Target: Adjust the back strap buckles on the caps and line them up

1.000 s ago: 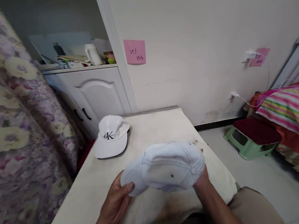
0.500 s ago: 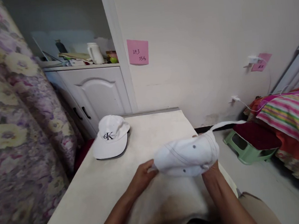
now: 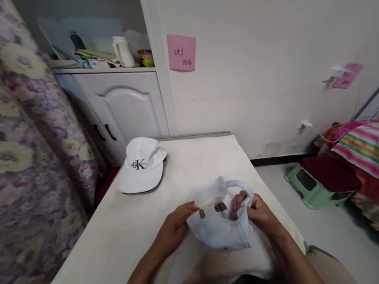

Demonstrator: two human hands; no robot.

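Both hands hold a plain white cap (image 3: pixel 220 226) just above the near part of a cream table (image 3: pixel 112 240). The cap's back faces me, with its metal strap buckle (image 3: pixel 220 207) showing. My left hand (image 3: pixel 176 226) pinches the cap's left edge beside the buckle. My right hand (image 3: pixel 256 212) grips the right edge, fingers curled round the strap loop. A second white cap with a dark logo (image 3: pixel 141 164) lies on the table's far left corner, away from both hands.
A floral curtain (image 3: pixel 14 147) hangs along the left. A white cabinet (image 3: pixel 121 108) with a jug and clutter on top stands behind the table. A pink note (image 3: pixel 182 52) is stuck on the wall. A green stool (image 3: pixel 310 181) and striped bedding (image 3: pixel 376 149) lie to the right.
The cap has been turned round: its crown faced me before, now its back opening and buckle do. Both hands shifted grip and brought it lower and nearer.
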